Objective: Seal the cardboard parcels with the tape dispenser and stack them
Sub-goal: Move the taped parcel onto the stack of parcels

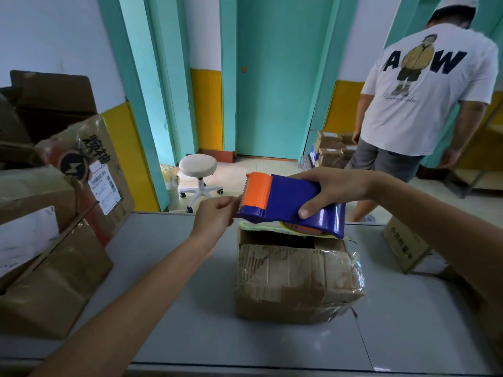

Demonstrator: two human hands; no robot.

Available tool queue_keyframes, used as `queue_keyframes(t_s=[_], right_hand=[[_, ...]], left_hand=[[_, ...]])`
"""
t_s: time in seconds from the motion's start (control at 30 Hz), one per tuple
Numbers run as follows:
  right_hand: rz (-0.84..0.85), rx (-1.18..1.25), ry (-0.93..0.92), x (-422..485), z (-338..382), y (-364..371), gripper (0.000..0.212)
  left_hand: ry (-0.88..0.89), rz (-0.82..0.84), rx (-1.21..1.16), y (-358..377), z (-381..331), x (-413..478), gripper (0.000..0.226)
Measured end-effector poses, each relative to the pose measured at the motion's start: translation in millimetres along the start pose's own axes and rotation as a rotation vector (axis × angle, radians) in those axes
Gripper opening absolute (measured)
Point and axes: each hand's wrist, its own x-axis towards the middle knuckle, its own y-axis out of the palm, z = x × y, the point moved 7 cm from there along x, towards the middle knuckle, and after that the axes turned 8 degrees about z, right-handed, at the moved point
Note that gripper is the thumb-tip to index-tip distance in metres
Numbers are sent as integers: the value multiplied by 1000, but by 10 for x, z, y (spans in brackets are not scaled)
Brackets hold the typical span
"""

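Note:
A worn cardboard parcel lies on the grey table, its far flap gaping open and old clear tape crinkled along its right side. Just above its far edge I hold a blue tape dispenser with an orange cutter head. My right hand grips the dispenser's blue body from above, thumb on the near side. My left hand pinches at the orange toothed end, where the tape comes out; the tape itself is too clear to make out.
Stacked cardboard boxes crowd the table's left side. Another box stands at the right edge. Beyond the table are a white stool, a teal door, small parcels on the floor, and a person in a white T-shirt.

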Motion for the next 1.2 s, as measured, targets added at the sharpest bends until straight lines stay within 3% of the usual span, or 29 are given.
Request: queue_keyframes(t_s=[0.13, 0.27, 0.53, 1.0, 1.2], right_hand=[[34, -20, -4, -59, -25, -22, 87], [48, 56, -9, -226, -96, -107, 82], [244, 21, 122, -333, -257, 85, 87], [270, 69, 186, -468, -321, 151, 96], [207, 79, 269, -632, -406, -25, 70]], left_hand=[[59, -4, 165, -39, -89, 15, 20], [50, -12, 114, -165, -75, -13, 20], [14, -33, 107, -333, 42, -89, 21], [-88, -76, 62, -542, 216, -119, 22], [-77, -78, 109, -583, 263, -123, 20]])
